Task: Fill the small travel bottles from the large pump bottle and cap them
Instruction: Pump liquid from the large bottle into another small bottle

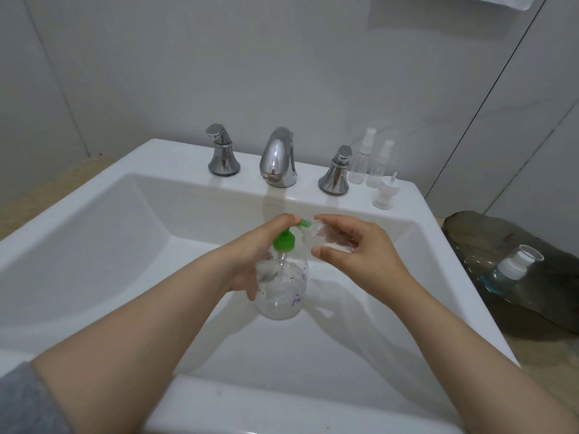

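Over the sink basin, my left hand (250, 261) grips the clear large pump bottle (282, 292), with a finger on its green pump head (285, 239). My right hand (354, 245) holds a small clear travel bottle (326, 239) tilted, its mouth against the green nozzle (304, 223). Two more small travel bottles with white spray tops (363, 158) (380, 164) stand on the sink ledge at the back right. A loose white spray cap (387, 191) stands in front of them.
The white sink (94, 245) fills the middle, with a chrome faucet (279, 158) and two chrome handles (222, 151) (336, 170) along its back ledge. On the right counter lies a dark glass tray (532, 292) holding a blue-liquid bottle with a white cap (513, 267).
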The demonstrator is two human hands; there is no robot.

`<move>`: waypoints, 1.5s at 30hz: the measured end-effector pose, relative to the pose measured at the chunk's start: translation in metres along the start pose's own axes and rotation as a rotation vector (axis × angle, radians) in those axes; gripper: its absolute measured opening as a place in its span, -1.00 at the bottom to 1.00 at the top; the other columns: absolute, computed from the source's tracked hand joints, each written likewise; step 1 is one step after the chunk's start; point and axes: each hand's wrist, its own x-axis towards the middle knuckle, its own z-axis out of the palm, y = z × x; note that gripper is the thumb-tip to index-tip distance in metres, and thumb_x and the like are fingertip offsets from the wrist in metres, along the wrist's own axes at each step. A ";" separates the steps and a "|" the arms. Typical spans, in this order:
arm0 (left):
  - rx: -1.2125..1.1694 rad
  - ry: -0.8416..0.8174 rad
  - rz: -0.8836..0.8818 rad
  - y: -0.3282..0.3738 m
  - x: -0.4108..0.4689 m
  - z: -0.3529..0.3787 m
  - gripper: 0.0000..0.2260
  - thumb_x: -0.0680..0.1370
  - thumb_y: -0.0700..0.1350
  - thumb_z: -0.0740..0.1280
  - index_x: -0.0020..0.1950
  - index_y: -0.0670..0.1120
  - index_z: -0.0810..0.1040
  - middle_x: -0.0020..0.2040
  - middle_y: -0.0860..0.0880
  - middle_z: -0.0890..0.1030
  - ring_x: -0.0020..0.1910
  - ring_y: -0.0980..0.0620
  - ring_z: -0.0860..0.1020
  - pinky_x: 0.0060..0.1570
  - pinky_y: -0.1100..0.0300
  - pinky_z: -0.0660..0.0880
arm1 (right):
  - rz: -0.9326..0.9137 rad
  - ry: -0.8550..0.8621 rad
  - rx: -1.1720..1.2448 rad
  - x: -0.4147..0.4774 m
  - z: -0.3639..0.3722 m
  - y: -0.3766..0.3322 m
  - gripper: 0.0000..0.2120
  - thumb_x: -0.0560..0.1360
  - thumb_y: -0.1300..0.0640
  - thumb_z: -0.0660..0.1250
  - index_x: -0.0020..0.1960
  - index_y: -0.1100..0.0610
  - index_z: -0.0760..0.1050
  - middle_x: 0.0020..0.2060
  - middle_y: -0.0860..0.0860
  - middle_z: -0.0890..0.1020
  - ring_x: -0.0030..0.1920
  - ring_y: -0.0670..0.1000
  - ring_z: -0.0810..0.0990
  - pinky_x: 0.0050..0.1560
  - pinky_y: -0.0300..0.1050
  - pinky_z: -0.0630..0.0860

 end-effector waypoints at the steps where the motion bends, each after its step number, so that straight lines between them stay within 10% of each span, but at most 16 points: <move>1: -0.004 -0.005 -0.002 0.000 0.000 0.000 -0.08 0.03 0.44 0.35 0.37 0.15 0.45 0.39 -0.13 0.39 0.43 -0.29 0.35 0.39 -0.43 0.12 | -0.003 0.007 0.001 0.000 0.000 0.000 -0.55 0.37 0.15 0.53 0.21 -0.09 0.57 -0.02 -0.15 0.66 0.03 -0.25 0.59 0.08 -0.47 0.45; 9: -0.022 -0.005 -0.001 0.001 -0.004 0.002 -0.23 0.32 0.47 0.31 0.46 0.18 0.34 0.48 -0.07 0.32 0.47 -0.21 0.30 0.38 -0.49 0.09 | -0.012 0.020 0.010 -0.002 -0.001 -0.001 -0.54 0.37 0.16 0.53 0.23 -0.07 0.57 -0.02 -0.14 0.66 0.04 -0.19 0.60 0.13 -0.35 0.47; 33: -0.001 0.028 0.020 0.001 -0.003 0.001 -0.15 0.05 0.39 0.36 0.31 0.12 0.52 0.35 -0.10 0.46 0.34 -0.21 0.42 0.30 -0.44 0.25 | 0.003 -0.013 0.001 -0.001 0.000 -0.002 -0.58 0.37 0.16 0.53 0.16 -0.14 0.56 -0.03 -0.14 0.67 0.02 -0.24 0.60 0.08 -0.44 0.46; 45: -0.003 -0.005 -0.042 -0.001 0.003 -0.004 -0.43 0.45 0.41 0.23 0.37 0.15 0.43 0.39 -0.07 0.41 0.32 -0.24 0.41 0.33 -0.36 0.22 | -0.011 0.001 -0.014 -0.002 -0.001 -0.002 -0.57 0.36 0.15 0.54 0.17 -0.14 0.57 -0.04 -0.14 0.66 -0.01 -0.21 0.59 0.11 -0.35 0.48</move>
